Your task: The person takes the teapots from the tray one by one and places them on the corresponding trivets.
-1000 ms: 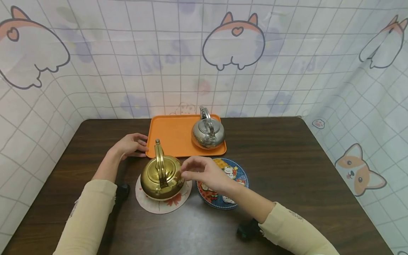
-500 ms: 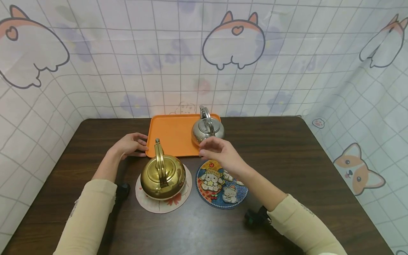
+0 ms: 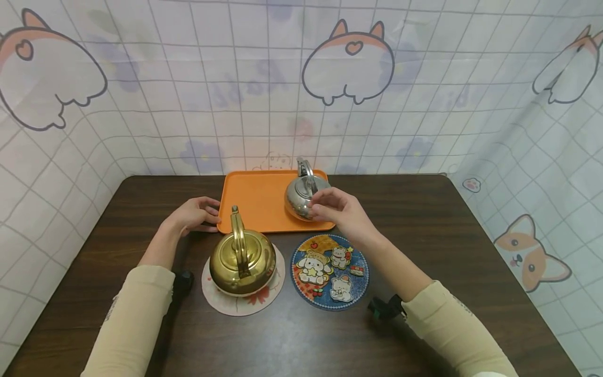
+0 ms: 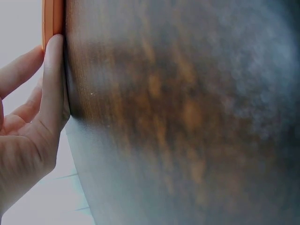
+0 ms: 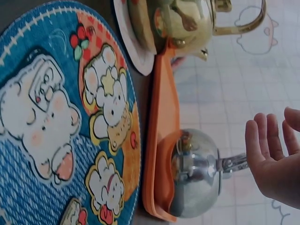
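A silver kettle [image 3: 301, 196] stands upright on the right part of an orange tray [image 3: 254, 199], its handle raised. In the head view my right hand [image 3: 344, 212] overlaps the kettle's right side. The right wrist view shows that hand [image 5: 276, 154] beside the handle with a small gap, fingers loosely bent and holding nothing. My left hand [image 3: 193, 214] touches the tray's left edge near its front corner; up close the fingertips of this hand [image 4: 35, 117] meet the rim. A gold kettle [image 3: 242, 262] sits on a round pale floral mat [image 3: 264, 306] before the tray.
Right of the gold kettle lies a round blue mat [image 3: 355, 251] with cartoon animals. Everything stands on a dark wooden table [image 3: 400, 204]. A grid-patterned curtain [image 3: 264, 94] with corgi prints hangs behind and along both sides.
My right hand has moved from beside the gold kettle, up and rightward across the blue mat, to the silver kettle. My left hand has stayed at the tray's edge.
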A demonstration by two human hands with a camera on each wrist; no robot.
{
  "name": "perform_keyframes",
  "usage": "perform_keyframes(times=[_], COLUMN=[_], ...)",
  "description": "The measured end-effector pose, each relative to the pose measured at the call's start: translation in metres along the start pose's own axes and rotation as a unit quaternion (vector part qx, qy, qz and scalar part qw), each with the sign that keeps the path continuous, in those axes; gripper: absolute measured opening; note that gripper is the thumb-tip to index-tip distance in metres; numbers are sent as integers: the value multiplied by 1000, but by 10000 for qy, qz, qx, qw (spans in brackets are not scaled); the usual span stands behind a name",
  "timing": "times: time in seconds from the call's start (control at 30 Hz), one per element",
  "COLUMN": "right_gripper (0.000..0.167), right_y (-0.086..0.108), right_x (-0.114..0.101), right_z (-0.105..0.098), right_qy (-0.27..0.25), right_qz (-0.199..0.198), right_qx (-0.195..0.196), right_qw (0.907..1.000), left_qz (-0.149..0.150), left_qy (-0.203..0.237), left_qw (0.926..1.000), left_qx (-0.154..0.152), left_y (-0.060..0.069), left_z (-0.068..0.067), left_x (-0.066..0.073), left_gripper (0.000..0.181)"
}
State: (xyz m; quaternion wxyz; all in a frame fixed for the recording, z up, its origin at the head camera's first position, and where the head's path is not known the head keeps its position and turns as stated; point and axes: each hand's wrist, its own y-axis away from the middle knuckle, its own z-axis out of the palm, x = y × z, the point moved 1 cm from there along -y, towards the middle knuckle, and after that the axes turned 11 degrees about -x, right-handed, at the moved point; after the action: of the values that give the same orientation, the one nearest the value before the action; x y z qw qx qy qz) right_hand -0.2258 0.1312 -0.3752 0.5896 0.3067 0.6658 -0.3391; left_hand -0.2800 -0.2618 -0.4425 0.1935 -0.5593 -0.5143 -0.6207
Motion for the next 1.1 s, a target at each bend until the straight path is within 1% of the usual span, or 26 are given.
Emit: perform_keyframes(times=[0.13,0.27,0.37,0.6,0.87,1.1], right_gripper=[27,26,29,34,42,43], right_y=[-2,-5,-8,-16,-24,-33], right_x=[0,-2,-2,0,3,2], right_z=[-6,-13,-18,-26,-33,-34], right_qy=[-69,29,124,23,73,-3], right_qz=[-11,-22,35,227,434,485], right_qx=[123,284,445,723,650,513], right_qw=[9999,9996,9989,9971,9969,9975], left_qz=[-19,-50,-44,-13,-35,-64], left_qy=[27,38,28,44,9,-59], left_qw=[10000,10000,10000,10000,10000,9999], left_qx=[19,35,31,-10,-5,54], left_y=[0,1,1,0,0,-1], left_z=[1,1,0,0,1,-1], left_x=[0,1,1,0,0,0], left_gripper=[62,61,61,62,62,60])
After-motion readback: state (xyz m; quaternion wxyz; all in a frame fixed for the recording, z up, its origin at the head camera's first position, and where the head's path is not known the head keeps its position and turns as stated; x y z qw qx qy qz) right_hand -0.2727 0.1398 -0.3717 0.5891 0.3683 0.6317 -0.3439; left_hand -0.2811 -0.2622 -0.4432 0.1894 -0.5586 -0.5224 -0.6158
